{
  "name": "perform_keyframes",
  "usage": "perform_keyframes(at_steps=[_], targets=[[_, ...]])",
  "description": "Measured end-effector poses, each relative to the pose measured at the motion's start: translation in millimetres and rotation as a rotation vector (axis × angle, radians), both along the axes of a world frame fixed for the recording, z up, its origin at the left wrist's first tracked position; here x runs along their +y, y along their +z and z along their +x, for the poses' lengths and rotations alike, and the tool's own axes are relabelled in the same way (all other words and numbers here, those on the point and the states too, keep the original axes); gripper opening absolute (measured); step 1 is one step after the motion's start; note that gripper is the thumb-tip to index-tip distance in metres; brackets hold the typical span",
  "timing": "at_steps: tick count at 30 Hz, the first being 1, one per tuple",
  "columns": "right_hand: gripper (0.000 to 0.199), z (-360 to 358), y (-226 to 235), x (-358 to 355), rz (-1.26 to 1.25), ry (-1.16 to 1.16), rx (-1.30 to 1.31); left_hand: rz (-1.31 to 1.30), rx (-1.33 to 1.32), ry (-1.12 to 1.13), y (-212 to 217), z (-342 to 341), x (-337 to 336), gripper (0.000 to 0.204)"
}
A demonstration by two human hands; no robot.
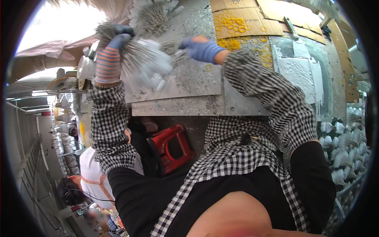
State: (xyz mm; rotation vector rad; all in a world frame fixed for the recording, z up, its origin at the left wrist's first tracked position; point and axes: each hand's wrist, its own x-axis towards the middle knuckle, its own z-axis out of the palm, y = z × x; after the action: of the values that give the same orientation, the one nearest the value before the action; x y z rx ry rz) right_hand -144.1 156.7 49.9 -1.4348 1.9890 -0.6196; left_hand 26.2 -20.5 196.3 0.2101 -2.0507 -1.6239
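My left hand, in a striped glove with dark fingertips, is closed around a bundle of thin grey sticks. Pale, whitish ends of the bundle fan out toward the right, smeared by motion. To the right of it, above the table, is my right hand in a blue glove, with a bare thumb or finger showing. Its fingers point left and look pinched together; what they hold, if anything, I cannot make out. Loose thin sticks lie just beside its fingertips. Another pile of sticks with white ends lies farther back.
Many yellow rings lie on cardboard at the back. A scraper rests by a white-smeared board on the right. Below the table edge stands a red stool. A person is at the left; racks of white-ended bundles are at right.
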Motion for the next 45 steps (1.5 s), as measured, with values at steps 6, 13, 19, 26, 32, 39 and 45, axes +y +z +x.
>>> perform_keyframes(at_steps=[6, 13, 19, 26, 32, 39, 45], targets=[[0.101, 64, -5, 121, -0.911, -0.264, 0.112, 0.395, 0.192, -0.210, -78, -21, 173, 0.026], [0.078, 85, -100, 192, -0.607, -0.435, 0.189, 0.133, 0.374, -0.050, -142, -34, 265, 0.036], [0.074, 76, -85, 234, -0.422, -0.330, 0.371, 0.081, 0.172, 0.032, -163, -46, 265, 0.019], [0.052, 44, 127, 212, -1.016, -0.091, 0.724, 0.098, 0.084, -0.265, -163, -33, 261, 0.026], [0.073, 62, 87, 162, -0.200, 0.098, 0.450, 0.251, 0.099, -0.280, -160, -39, 256, 0.034], [0.081, 56, 70, 154, -0.473, 0.149, 0.430, 0.420, 0.143, -0.289, -157, -45, 254, 0.043], [0.118, 48, 47, 188, -0.618, -0.119, -0.355, 0.693, 0.384, -0.135, -84, -32, 255, 0.057]])
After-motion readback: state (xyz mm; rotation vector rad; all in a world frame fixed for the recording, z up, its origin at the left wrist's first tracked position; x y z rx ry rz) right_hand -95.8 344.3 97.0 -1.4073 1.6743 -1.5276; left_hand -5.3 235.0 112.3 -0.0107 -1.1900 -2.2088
